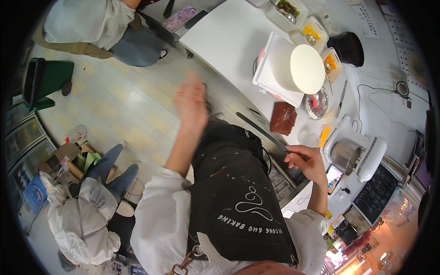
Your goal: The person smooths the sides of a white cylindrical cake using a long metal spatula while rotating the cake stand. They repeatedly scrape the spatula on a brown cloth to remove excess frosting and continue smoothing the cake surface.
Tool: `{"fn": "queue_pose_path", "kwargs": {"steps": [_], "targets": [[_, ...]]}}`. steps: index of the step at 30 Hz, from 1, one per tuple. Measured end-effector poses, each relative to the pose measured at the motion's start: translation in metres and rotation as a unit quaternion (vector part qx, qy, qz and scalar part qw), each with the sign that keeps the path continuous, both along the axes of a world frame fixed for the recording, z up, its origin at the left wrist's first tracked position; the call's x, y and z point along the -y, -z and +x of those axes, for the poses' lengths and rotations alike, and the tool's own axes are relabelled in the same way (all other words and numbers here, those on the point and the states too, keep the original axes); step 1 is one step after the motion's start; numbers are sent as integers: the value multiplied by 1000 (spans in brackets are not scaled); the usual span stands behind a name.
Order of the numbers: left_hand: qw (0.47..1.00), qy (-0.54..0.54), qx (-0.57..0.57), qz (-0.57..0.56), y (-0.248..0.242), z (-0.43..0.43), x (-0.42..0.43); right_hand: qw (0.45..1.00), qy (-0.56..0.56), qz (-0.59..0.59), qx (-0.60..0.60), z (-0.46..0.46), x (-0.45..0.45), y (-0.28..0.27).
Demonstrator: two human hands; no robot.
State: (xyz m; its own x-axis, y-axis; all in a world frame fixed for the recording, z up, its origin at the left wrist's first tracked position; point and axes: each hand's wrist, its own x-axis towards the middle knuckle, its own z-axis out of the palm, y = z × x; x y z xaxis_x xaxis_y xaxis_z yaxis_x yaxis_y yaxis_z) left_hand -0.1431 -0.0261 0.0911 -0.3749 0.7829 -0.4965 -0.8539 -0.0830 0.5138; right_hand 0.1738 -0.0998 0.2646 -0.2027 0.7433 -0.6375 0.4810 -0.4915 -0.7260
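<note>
My right hand (306,161) grips one end of a long dark flat tool (261,130), perhaps a spatula, which points away beside the table edge. My left hand (190,99), blurred, is raised over the floor and holds nothing that shows; how far its fingers are apart cannot be made out. On the white table (220,34) a tall cake covered in pale cream (307,68) stands on a white square board or box. A reddish-brown folded cloth (283,118) lies near the table edge, with a metal bowl (316,103) holding a red-ended tool and white cream beyond it.
Baskets of cut fruit (312,32), a black round container (347,49) and a stand mixer (354,154) line the table's far side. A person (134,44) is at upper left, another (86,213) at lower left. A green wheeled bin (51,82) stands on the floor.
</note>
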Motion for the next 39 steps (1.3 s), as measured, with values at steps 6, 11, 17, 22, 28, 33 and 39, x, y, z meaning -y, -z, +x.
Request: {"fn": "queue_pose_path", "kwargs": {"steps": [6, 11, 17, 22, 28, 33, 39], "targets": [[983, -51, -162, -70, 32, -60, -18, 989, -33, 96, 105, 22, -25, -41], [957, 90, -235, -146, 107, -22, 5, 904, -173, 254, 297, 16, -71, -74], [917, 315, -196, -144, 148, 10, 19, 761, -287, 317, 488, -9, -127, -108], [728, 541, -404, -123, 214, -15, 151, 708, -335, 324, 530, -31, -172, -125], [795, 467, -159, -353, 213, -22, 230, 646, -410, 312, 563, -54, -197, -115], [783, 456, -3, -424, 241, -59, 244, 614, -429, 307, 587, -66, -215, -109], [836, 392, -251, -290, 253, -55, 175, 576, -457, 317, 599, -74, -225, -99]]}}
